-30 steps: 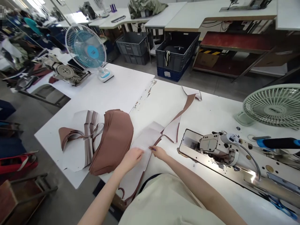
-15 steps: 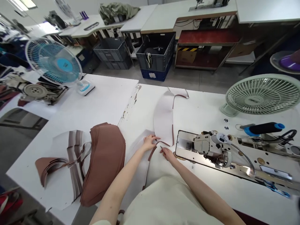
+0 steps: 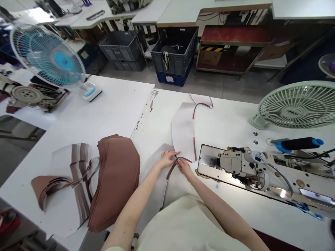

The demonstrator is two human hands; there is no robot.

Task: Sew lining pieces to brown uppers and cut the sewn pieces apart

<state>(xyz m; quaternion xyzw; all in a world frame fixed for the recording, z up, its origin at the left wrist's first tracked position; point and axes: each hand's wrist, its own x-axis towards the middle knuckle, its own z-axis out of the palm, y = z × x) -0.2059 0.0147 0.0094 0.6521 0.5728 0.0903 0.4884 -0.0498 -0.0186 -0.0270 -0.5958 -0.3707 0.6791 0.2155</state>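
1. Head view: your left hand (image 3: 167, 158) and right hand (image 3: 184, 166) meet at the middle of the white bench (image 3: 117, 108), fingertips almost touching each other.
2. Your left hand is pinched shut on the near corner of the pale fabric piece (image 3: 183, 129), which lies flat on the bench and runs away from you, its brown trimmed edge on the right side.
3. Your right hand is closed on the brown strip (image 3: 171, 170) just where it joins that corner (the fingertips hide the exact grip). The strip trails back toward your body over a second pale piece (image 3: 154, 174) lying under your left forearm.
4. The sewing machine (image 3: 243, 164) sits just right of your hands, its shiny plate (image 3: 209, 160) nearly touching the pale fabric piece's near end.
5. A stack of brown panels (image 3: 116, 177) lies left of your left arm, close beside it. Further left is a fanned pile of brown and white strips (image 3: 68, 174).
6. A blue fan (image 3: 49, 57) stands at the far left of the bench, and a pale green fan (image 3: 298, 106) stands at the far right, behind the machine.
7. A dark thread cone with blue ends (image 3: 298, 143) lies on its side between the green fan and the machine.
8. Grey crates (image 3: 172, 52) stand on the floor beyond the bench.
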